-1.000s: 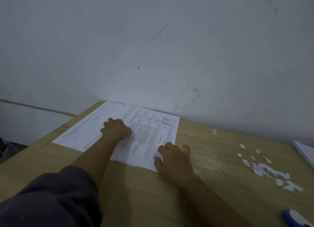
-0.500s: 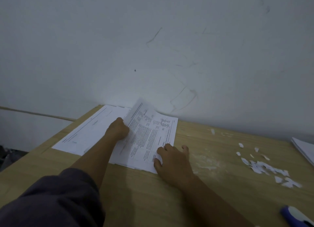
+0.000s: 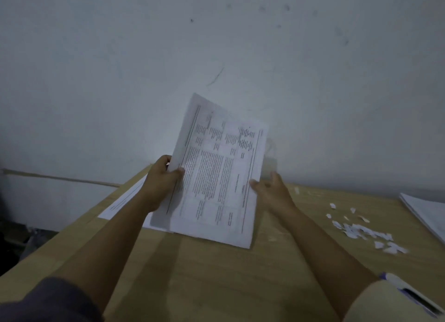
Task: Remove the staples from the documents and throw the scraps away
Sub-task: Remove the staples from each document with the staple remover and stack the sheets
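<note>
Wood tabletop [image 3: 216, 273] by a grey wall [image 3: 120, 80]. Left hand [image 3: 160, 184] fingers pinch the doc [image 3: 216, 177] at its left edge, up over the tabletop's far edge. Right hand [image 3: 272, 191] fingers spread, loose. One-hand hold, so pages may flop & fall.
</note>
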